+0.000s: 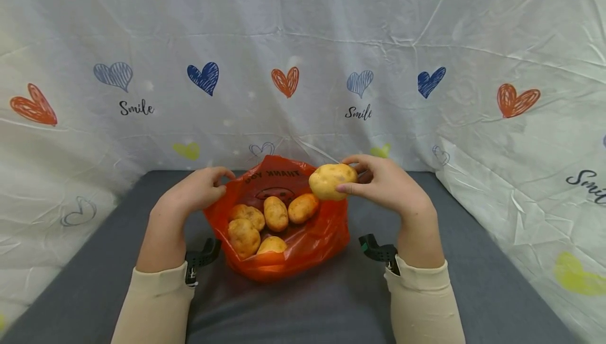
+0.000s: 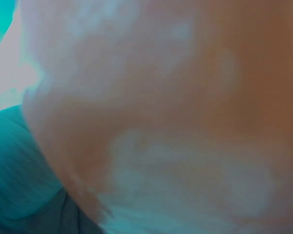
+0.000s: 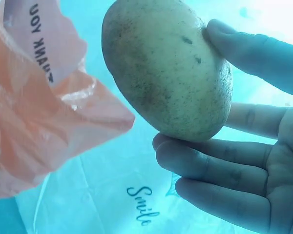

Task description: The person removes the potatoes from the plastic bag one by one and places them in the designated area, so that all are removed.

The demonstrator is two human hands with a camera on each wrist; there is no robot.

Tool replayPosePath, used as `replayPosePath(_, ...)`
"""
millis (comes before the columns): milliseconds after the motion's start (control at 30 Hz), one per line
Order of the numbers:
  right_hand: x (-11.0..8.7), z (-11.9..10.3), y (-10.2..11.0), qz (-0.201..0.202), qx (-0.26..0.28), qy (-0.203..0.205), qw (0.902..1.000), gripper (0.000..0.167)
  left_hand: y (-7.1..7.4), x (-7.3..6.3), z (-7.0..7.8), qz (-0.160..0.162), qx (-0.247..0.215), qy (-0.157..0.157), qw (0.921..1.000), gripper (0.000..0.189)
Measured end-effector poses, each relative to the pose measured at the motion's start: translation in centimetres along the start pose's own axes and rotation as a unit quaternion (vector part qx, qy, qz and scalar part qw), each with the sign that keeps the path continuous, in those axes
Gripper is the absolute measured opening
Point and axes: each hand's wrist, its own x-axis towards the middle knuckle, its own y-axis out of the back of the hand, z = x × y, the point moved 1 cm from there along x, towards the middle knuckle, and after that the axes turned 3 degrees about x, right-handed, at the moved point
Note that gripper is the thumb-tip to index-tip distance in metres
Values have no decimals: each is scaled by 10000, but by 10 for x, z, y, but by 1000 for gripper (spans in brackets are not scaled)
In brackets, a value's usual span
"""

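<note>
A red plastic bag [image 1: 310,239] stands wide-mouthed in the middle, with several potatoes [image 1: 276,213] inside it. My left hand [image 1: 196,191] pinches the bag's left rim between thumb and fingers. Over the bag's right rim, my right hand [image 1: 385,183] holds a pale yellow potato [image 1: 326,181] by its end. In the right wrist view this potato [image 3: 168,73] shows small dark specks, with the thumb on one side and fingers behind and below. Blurred red plastic [image 2: 185,87] fills most of the left wrist view, where the left fingers are hidden.
The bag rests on a dark grey table [image 1: 293,317]. Behind it hangs a white sheet [image 1: 312,33] printed with hearts and "Smile", also running along both sides. Each wrist wears a black camera mount [image 1: 379,252] that juts inward beside the bag.
</note>
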Motion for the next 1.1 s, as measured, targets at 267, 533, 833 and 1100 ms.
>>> replayPosePath(267, -1, 18, 14, 307, -150, -251, 9991, 59, -1, 1, -1, -30, -17, -34, 10000, 41)
replayPosePath(533, -6, 31, 31, 560, -265, -416, 9972, 62, 0, 2, -1, 5, -58, 44, 10000, 41)
replayPosePath(833, -7, 45, 40, 595, -405, -722, 9948, 73, -1, 2, -4, 6, 13, -2, 10000, 41)
replayPosePath(1100, -2, 62, 40, 424, -591, -986, 9925, 71, 0, 2, -4, -15, -8, -42, 10000, 41)
